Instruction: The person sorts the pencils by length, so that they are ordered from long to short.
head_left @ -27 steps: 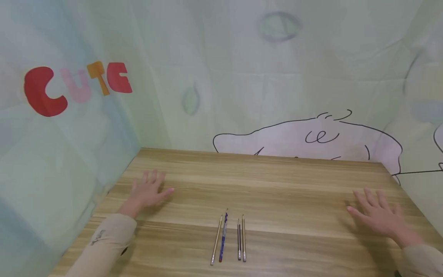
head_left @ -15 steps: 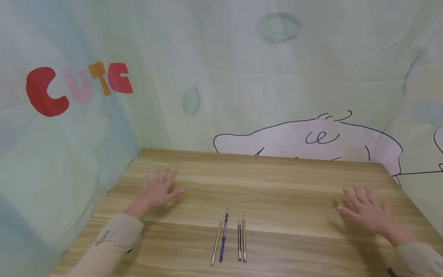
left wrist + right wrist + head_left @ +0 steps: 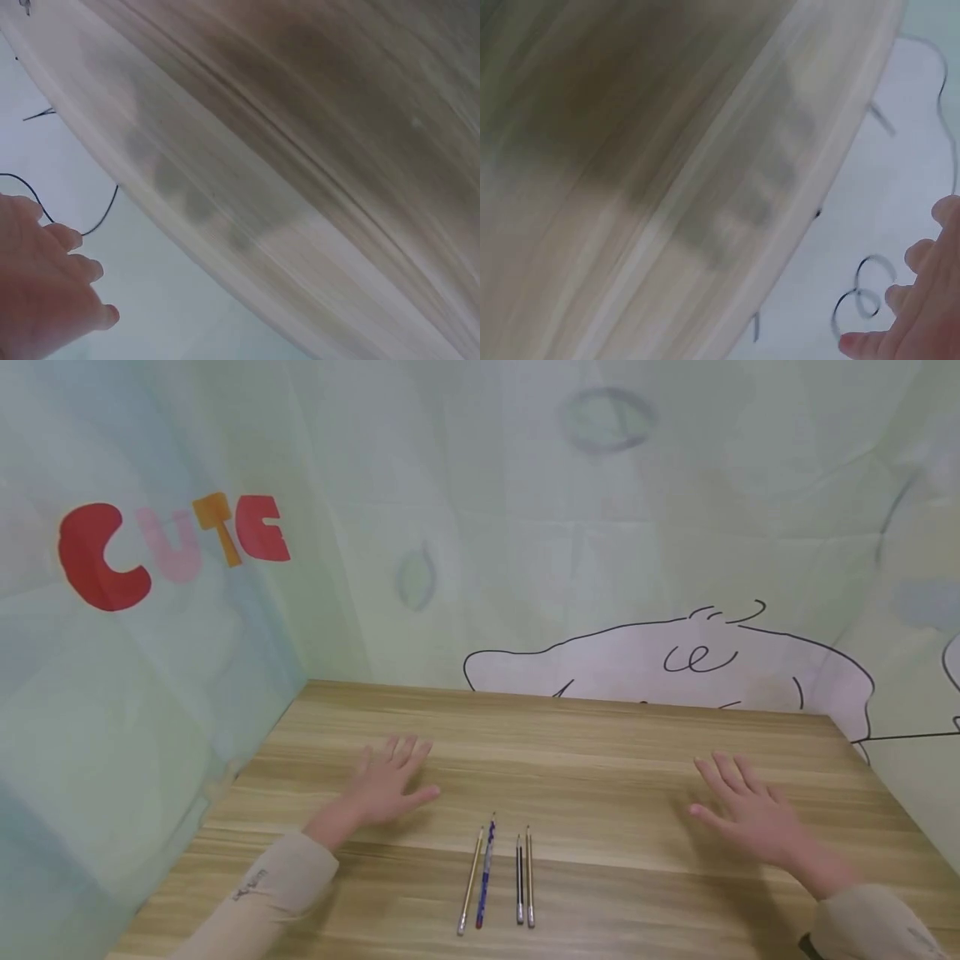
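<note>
Several pencils lie side by side near the front middle of the table in the head view. From left to right they are a gold pencil (image 3: pixel 471 881), a blue patterned pencil (image 3: pixel 486 872), a shorter black pencil (image 3: pixel 520 881) and another gold pencil (image 3: pixel 530 878). My left hand (image 3: pixel 384 785) is left of and beyond them, palm down with fingers spread, holding nothing. To their right, farther off, my right hand (image 3: pixel 753 814) is likewise spread and holds nothing. Each wrist view shows its hand's fingers and a hand shadow on the wood, with no pencil in sight.
The wood-grain table (image 3: pixel 570 735) ends at a light green printed curtain (image 3: pixel 510 543) behind it. A white cartoon figure (image 3: pixel 637 660) is printed there, and red, pink and orange letters (image 3: pixel 105 556) mark the left side.
Both hands have moved inward over the table, the left one rightward and the right one leftward, fingers still spread. The pencils have stayed in place.
</note>
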The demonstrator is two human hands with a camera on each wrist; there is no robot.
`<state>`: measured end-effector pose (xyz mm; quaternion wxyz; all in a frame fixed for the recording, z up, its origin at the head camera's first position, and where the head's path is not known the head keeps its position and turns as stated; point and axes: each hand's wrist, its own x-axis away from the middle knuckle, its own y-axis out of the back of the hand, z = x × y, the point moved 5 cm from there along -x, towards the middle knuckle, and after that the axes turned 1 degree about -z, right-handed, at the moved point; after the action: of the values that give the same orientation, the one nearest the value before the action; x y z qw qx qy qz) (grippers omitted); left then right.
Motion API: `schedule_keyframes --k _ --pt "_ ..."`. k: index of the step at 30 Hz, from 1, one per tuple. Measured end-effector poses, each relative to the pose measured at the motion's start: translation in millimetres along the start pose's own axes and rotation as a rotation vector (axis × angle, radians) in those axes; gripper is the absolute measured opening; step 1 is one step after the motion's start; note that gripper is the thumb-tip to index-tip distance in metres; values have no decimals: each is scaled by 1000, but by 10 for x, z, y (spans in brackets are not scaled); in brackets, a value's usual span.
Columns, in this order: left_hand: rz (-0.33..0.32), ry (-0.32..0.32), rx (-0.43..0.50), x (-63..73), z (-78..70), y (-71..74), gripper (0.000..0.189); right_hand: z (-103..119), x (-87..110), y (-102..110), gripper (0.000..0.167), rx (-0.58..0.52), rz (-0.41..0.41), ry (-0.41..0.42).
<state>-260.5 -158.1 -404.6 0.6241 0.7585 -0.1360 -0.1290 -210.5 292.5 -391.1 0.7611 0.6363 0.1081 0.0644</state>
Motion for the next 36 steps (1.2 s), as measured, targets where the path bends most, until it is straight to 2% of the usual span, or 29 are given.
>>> schedule_keyframes --k 7,12,15,17,20,25,30,36 --pt "-21 -77 48 13 -250 -5 73 359 -83 3 72 -156 -22 107" --pt "-45 -133 101 30 -407 -30 65 609 -131 -2 79 -301 -33 160" --pt "-54 -171 131 40 -507 -40 59 751 -149 -13 77 -397 -19 182" --pt "-47 -202 150 49 -585 -44 55 833 -165 -37 74 -460 1 187" --pt "5 -224 195 76 -687 -75 49 951 -190 -77 69 -548 31 207" --pt "71 -233 277 114 -797 -150 40 1141 -218 -158 62 -679 59 238" --pt "84 -213 337 148 -874 -185 35 1284 -239 -267 59 -831 113 185" --pt "95 -126 448 184 -946 -226 33 1443 -245 -423 53 -955 200 109"
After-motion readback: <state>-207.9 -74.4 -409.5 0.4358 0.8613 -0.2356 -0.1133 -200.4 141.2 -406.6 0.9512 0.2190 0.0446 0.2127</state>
